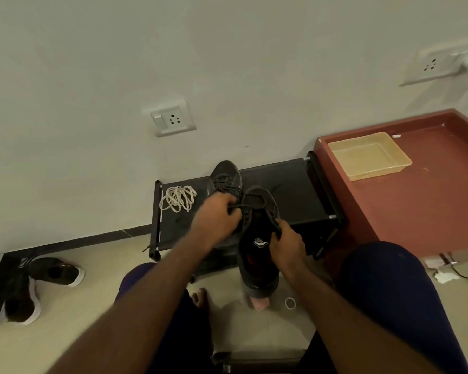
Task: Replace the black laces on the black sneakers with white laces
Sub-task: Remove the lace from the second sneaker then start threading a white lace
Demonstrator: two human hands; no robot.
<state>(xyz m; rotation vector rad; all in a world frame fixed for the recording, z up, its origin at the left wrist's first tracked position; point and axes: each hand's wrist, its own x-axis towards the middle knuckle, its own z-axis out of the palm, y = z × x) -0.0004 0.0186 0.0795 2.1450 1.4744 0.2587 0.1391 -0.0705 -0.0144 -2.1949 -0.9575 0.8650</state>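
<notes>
Head camera: our right hand (pixel 287 247) curls round the side of the near black sneaker (pixel 257 255). Our left hand (pixel 219 217) pinches its black lace (pixel 245 205) a bit farther up. Behind them the other sneaker (pixel 224 178) sits on the dark rack (pixel 287 182), and the white laces (pixel 177 198) lie in a loose pile on the rack, to its left

Black sneaker (pixel 257 240), held up toe-away, black laces (pixel 244 209) threaded; second black sneaker (pixel 225 175) behind, likewise laced; white laces (pixel 177 198) bundled at left.
</notes>
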